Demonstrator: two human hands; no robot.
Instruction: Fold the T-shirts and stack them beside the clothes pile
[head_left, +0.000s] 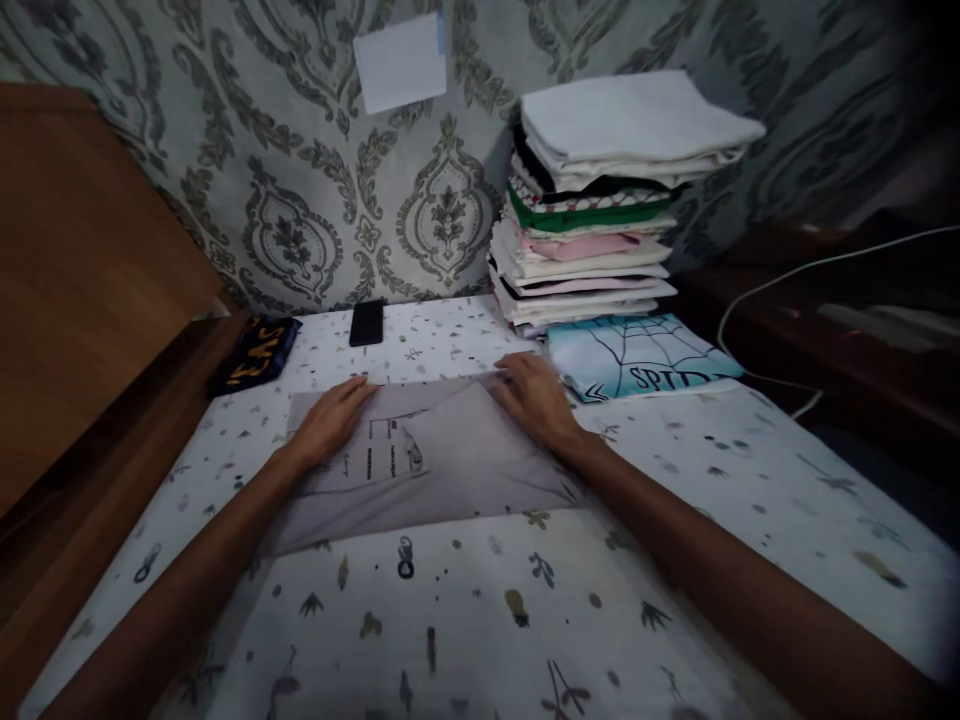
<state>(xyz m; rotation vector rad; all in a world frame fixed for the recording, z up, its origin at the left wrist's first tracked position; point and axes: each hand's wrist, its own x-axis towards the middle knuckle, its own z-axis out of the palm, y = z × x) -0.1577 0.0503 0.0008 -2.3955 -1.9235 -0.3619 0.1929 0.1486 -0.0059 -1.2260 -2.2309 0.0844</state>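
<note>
A grey printed T-shirt [450, 450], partly folded into a wide strip, lies on the patterned bedsheet in front of me. My left hand [335, 415] rests on its left part, fingers stretched toward the far edge. Across from it, my right hand [534, 395] lies at the far right corner of the shirt with its fingers apart. Dark lettering and a small picture show on the cloth between the hands. Just beyond the right hand is a folded turquoise and white shirt [637, 355] with a web print.
A tall stack of folded clothes [592, 250] stands against the patterned wall. A black phone [367, 323] and a folded dark garment with yellow letters [259, 352] lie at the back left. Wooden furniture [90, 280] borders the left; a white cable [795, 268] hangs at the right.
</note>
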